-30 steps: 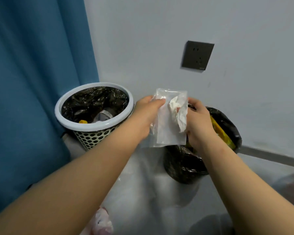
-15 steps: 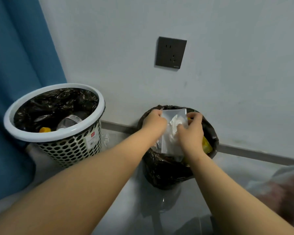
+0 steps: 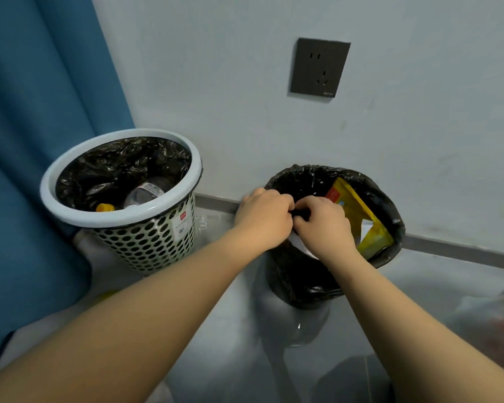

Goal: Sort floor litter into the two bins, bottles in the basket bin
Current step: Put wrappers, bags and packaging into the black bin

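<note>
My left hand (image 3: 264, 218) and my right hand (image 3: 323, 225) meet over the near rim of the black-lined bin (image 3: 303, 286), fingers curled downward. They hold a clear plastic packet with crumpled paper (image 3: 302, 246). Only a white sliver of it shows beneath my right hand, inside the bin. A yellow wrapper (image 3: 358, 210) lies in that bin. To the left stands the white perforated basket bin (image 3: 70, 210), lined in black. It holds a clear bottle (image 3: 146, 193) and a yellow cap (image 3: 104, 207).
A blue curtain (image 3: 41, 112) hangs close behind and left of the basket bin. The grey wall carries a dark socket (image 3: 319, 66) above the bins. A translucent plastic bag (image 3: 492, 321) lies on the floor at the lower right.
Both hands carried the packet from chest height down and right to the black bin. The packet, fully visible before, is now mostly hidden under my hands inside the rim.
</note>
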Demonstrator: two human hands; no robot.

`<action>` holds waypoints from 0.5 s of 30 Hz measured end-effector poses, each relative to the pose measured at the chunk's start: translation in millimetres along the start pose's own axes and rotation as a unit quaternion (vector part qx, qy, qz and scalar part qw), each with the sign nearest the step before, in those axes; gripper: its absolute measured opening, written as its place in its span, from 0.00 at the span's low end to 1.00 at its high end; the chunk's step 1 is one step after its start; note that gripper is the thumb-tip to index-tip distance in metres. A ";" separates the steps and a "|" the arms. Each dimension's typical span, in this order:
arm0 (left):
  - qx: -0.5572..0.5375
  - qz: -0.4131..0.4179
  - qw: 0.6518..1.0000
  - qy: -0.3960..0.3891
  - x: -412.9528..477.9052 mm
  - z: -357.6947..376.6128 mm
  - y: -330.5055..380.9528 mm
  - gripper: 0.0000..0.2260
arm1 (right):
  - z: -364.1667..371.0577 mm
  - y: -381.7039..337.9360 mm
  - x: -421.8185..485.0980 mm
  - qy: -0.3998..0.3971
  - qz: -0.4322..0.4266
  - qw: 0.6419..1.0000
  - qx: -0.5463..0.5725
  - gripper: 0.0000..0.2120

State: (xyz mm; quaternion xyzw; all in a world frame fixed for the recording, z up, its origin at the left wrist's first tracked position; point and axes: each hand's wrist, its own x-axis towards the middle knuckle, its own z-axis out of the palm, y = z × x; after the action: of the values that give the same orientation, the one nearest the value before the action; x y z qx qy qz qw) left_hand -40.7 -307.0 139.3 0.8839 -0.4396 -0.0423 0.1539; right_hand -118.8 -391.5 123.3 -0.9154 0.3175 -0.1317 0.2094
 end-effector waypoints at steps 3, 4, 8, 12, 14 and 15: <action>-0.011 -0.005 0.999 0.038 -24.5 -13.4 -27.1 0.11 | 3.4 -32.1 -13.8 0.015 -0.054 0.996 0.062 0.12; -0.015 -0.015 0.999 0.045 -34.3 -16.4 -39.2 0.11 | 6.4 -42.1 -18.0 0.014 -0.072 0.994 0.079 0.11; -0.032 -0.094 0.993 0.060 -79.1 -18.4 -91.8 0.12 | 28.4 -72.0 -33.2 -0.019 -0.096 0.990 0.106 0.13; -0.052 -0.160 0.984 0.054 -127.9 -4.9 -133.8 0.11 | 68.2 -91.0 -54.1 -0.098 -0.099 0.987 0.080 0.14; -0.051 -0.176 0.982 0.048 -151.9 6.9 -151.7 0.11 | 90.4 -98.8 -65.8 -0.139 -0.098 0.983 0.067 0.14; -0.044 -0.184 0.981 0.040 -162.9 12.9 -160.7 0.11 | 101.8 -102.6 -71.2 -0.159 -0.099 0.980 0.064 0.14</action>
State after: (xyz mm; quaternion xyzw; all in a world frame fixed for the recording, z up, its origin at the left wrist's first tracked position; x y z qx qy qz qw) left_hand -20.0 -90.4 67.6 0.9430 -0.2605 -0.0535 0.1999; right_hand -81.1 -242.8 74.2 -0.9363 0.1790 -0.0240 0.3011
